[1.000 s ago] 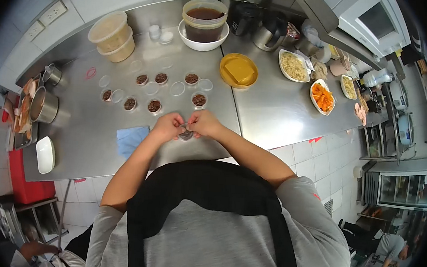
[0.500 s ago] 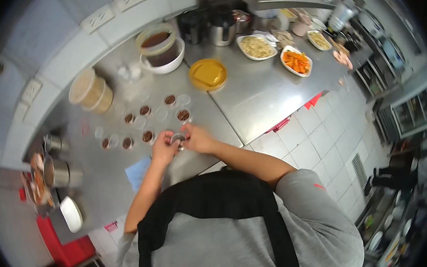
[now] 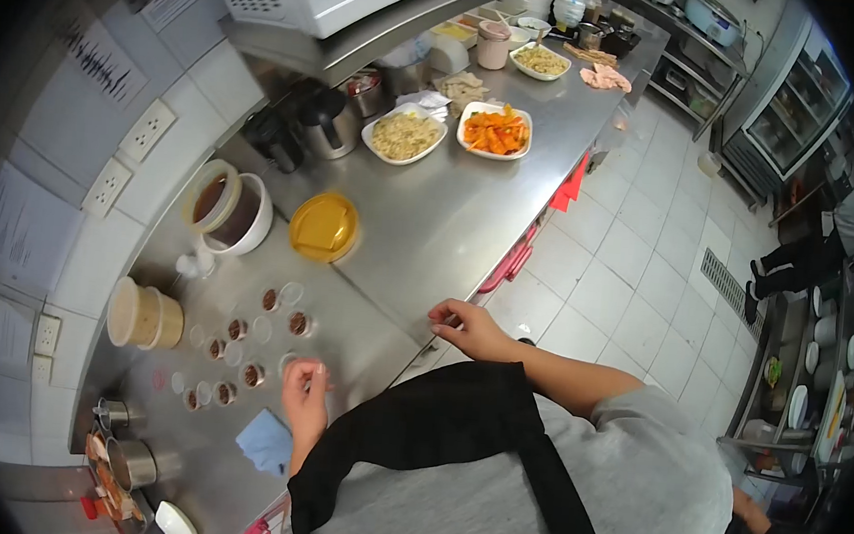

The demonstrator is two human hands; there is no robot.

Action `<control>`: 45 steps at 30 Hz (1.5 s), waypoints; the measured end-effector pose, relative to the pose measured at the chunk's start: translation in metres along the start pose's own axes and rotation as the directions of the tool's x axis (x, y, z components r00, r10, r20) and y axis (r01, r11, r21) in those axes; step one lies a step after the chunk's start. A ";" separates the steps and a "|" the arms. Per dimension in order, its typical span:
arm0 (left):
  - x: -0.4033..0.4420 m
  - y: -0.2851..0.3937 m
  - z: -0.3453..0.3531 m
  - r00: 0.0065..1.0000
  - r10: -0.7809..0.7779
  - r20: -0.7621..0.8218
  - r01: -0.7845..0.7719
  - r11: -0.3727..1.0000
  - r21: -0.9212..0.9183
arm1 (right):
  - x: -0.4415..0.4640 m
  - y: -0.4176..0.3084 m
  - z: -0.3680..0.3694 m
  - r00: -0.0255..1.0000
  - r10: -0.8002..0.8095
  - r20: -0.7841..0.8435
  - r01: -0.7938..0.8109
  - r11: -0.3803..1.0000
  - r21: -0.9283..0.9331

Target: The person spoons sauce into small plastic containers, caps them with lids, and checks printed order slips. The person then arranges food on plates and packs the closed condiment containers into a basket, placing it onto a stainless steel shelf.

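Observation:
My left hand [image 3: 307, 398] is low over the steel table, its fingers loosely bent and apart, with nothing visible in them. Just behind its fingertips shows part of a small clear cup [image 3: 287, 360]; whether they touch, I cannot tell. My right hand [image 3: 474, 331] hovers at the table's front edge, fingers curved and thumb apart, holding nothing that I can see. To the left of my hands stand several small clear cups with dark brown contents, among them one cup [image 3: 299, 323] and another cup [image 3: 253, 375]. Clear lids [image 3: 261, 329] lie between them. A blue cloth [image 3: 265, 442] is beside my left wrist.
A yellow lid [image 3: 324, 227] covers a container behind the cups. Further back are a white bowl [image 3: 251, 228], a dish of orange food [image 3: 496, 130] and a dish of pale food [image 3: 405, 135]. Another person [image 3: 835, 239] stands far right.
My hands have come apart from the small cup they held together. The right hand moved right to the table edge, the left stayed near the cups. The view has swung rightward.

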State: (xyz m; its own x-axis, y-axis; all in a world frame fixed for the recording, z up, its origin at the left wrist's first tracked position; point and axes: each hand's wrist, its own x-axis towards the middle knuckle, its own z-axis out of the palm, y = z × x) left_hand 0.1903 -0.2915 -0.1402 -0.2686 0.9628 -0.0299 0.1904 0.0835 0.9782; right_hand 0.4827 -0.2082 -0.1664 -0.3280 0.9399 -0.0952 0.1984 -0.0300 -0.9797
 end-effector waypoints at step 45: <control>0.264 -0.017 0.610 0.882 -0.468 -0.054 0.020 0.152 -0.988 | 0.413 -0.185 -0.799 0.657 0.032 0.753 0.538 0.680 -0.499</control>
State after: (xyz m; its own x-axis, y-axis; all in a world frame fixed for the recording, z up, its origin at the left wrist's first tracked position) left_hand 0.6923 0.1185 -0.2907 -0.3774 0.7962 -0.4729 -0.9094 -0.2221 0.3517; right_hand 1.0488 0.4571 0.1165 -0.9047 0.3605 -0.2272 0.4189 0.6549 -0.6289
